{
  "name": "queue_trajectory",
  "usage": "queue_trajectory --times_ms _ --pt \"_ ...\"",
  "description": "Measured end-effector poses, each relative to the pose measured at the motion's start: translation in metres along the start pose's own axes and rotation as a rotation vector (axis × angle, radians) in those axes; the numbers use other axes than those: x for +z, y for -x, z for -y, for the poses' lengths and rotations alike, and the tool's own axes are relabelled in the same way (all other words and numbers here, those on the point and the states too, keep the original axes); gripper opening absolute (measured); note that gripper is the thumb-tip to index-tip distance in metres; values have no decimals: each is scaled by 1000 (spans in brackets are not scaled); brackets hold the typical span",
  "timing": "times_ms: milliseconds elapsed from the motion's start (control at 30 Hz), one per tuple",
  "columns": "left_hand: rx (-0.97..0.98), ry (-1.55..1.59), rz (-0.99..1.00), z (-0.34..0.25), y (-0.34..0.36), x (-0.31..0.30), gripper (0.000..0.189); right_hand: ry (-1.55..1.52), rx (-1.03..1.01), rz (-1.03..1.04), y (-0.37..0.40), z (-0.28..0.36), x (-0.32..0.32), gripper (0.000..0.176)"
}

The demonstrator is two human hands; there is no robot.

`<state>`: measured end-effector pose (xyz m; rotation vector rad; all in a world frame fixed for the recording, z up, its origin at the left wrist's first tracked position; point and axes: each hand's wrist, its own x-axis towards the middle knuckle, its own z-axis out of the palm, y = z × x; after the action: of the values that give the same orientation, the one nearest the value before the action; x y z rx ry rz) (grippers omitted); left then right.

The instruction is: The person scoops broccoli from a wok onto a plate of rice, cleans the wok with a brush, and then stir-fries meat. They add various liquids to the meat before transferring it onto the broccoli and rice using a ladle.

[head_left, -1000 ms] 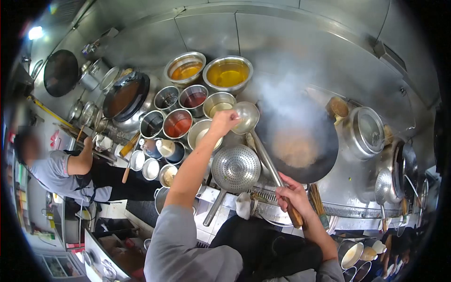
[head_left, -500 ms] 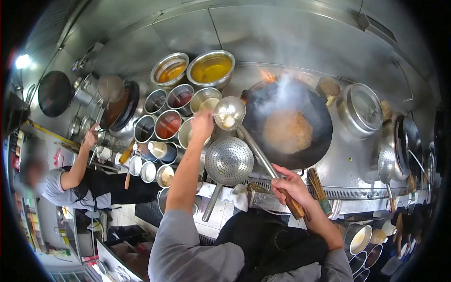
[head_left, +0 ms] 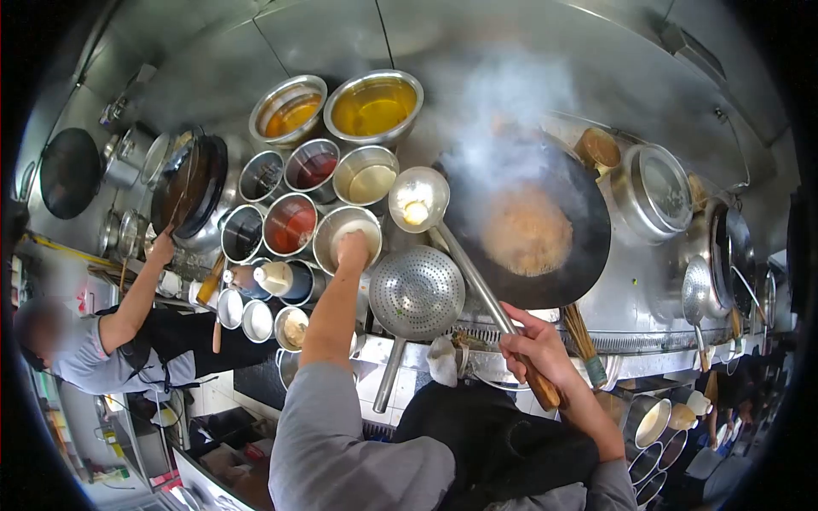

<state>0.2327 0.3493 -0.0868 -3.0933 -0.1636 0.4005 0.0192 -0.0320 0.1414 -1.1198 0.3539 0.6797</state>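
Note:
My right hand [head_left: 538, 347] is wrapped round the wooden handle of a long ladle [head_left: 473, 277]. The ladle's bowl hangs left of the wok, with a small pale, shiny lump in it. My left hand [head_left: 353, 249] reaches down into a round metal container [head_left: 326, 230]; its fingers are hidden inside. Between my arms lies a perforated strainer [head_left: 417, 292], which neither hand touches. A large black wok [head_left: 573, 277] holds a brown, foamy, bubbling mass [head_left: 528, 232], and smoke rises from it.
Metal pots of sauces [head_left: 291, 224] cluster round my left hand, with two bowls of yellow liquid [head_left: 375, 106] behind. A bamboo brush [head_left: 583, 345] leans at the stove's front edge. A lidded pot [head_left: 656, 196] stands to the right. Another person [head_left: 128, 328] works at a wok on the left.
My left hand has dropped from beside the ladle's bowl into the metal container. The right hand still grips the ladle, and smoke over the wok has spread. At left, the other person's strainer has lowered.

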Motion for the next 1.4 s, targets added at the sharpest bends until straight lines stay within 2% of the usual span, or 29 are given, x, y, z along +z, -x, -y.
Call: queue_trajectory --times_ms 67,200,267,300,367,400,467,533,567,633,667,733,800,833,867,933,967,1000,1033,1067,1133,1200,1267,1300,1333,1400 --pt "16 -52 5 4 -10 13 28 -19 -2 2 0 0 0 64" --pt "52 -21 -66 16 -7 3 24 -15 -33 39 1 0 2 63" --pt "-11 420 -170 18 -1 -4 18 -23 -38 44 4 2 -1 63" --pt "30 323 -334 4 10 -28 15 -21 -47 66 6 2 -3 63" --pt "159 841 -450 -21 34 -79 17 -1 -59 92 7 -3 -8 62" --pt "195 910 -463 -39 47 -102 17 -21 -54 90 7 -5 -11 63" --pt "399 885 -453 -70 61 -131 19 -76 -58 111 11 -9 -16 65" --pt "468 515 -652 -94 68 -143 16 -125 -38 134 16 -9 -22 66" --pt "470 512 -658 -93 64 -136 16 -180 -18 142 20 -10 -26 67" --pt "295 841 -682 -85 50 -109 15 -242 -32 155 29 -11 -39 66" --pt "240 765 -802 -79 65 -113 16 -305 -34 166 36 -13 -47 66" --pt "75 701 -822 -52 79 -82 15 -382 -72 154 52 -15 -66 65" --pt "114 661 -817 -41 111 -55 17 -327 -143 81 61 -20 -92 67" --pt "19 684 -755 -53 144 -55 23 -153 -201 -16 70 -17 -99 66" --pt "3 603 -677 -69 183 -59 27 137 -217 -74 67 -22 -120 68" --pt "134 589 -594 -83 236 -16 28 925 -430 -391 52 -39 -157 69" --pt "24 600 -380 -87 258 11 36 1164 -690 -479 40 -50 -183 70" --pt "17 672 -312 -95 286 28 47 1327 -611 -568 40 -49 -200 66" --pt "7 745 -249 -105 309 41 59 1384 -571 -599 48 -48 -214 66" --pt "-3 754 -250 -113 322 55 59 1443 -533 -626 52 -46 -223 66" --pt "-239 1003 -36 -123 331 88 81 1457 -577 -559 69 -54 -228 66" --pt "-216 1044 -55 -131 325 100 80 1474 -625 -494 92 -35 -212 66" --pt "-244 1009 22 -143 314 90 71 797 -132 -137 114 14 -169 65" --pt "-203 950 -17 -143 307 97 59 526 -131 -45 88 5 -196 65" --pt "-204 956 -18 -146 306 92 59 532 -130 -45 61 2 -205 65" --pt "-159 1329 -4 -154 303 74 52 -17 -145 54 17 -1 -220 64"
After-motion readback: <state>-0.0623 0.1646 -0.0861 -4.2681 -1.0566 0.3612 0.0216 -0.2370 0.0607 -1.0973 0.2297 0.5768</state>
